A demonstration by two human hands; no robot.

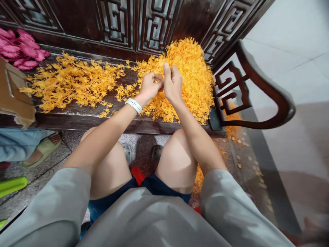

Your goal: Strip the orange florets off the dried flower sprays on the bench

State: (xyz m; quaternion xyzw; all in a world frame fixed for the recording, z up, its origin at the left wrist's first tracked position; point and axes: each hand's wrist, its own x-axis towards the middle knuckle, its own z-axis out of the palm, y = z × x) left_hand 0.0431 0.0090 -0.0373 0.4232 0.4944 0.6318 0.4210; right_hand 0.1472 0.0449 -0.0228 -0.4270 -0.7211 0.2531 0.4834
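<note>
My left hand [151,85], with a white watch band [134,105] on the wrist, is closed with its fingers pinched. Right beside it is my right hand [173,82], also closed, thumb pointing up. The fingertips of both hands meet over a big heap of small yellow-orange plastic flower pieces [195,79]. Whatever lies between the fingers blends into the yellow behind and cannot be made out. A looser spread of yellow-orange plastic sprigs [77,82] lies to the left on the dark wooden bench [77,120].
Pink plastic flower pieces [23,49] and a torn cardboard box [16,92] are at far left. A dark phone [215,119] lies by the curved wooden armrest [277,99]. Below left, another person's sandalled foot [42,151] shows. Yellow bits [232,120] litter the floor at right.
</note>
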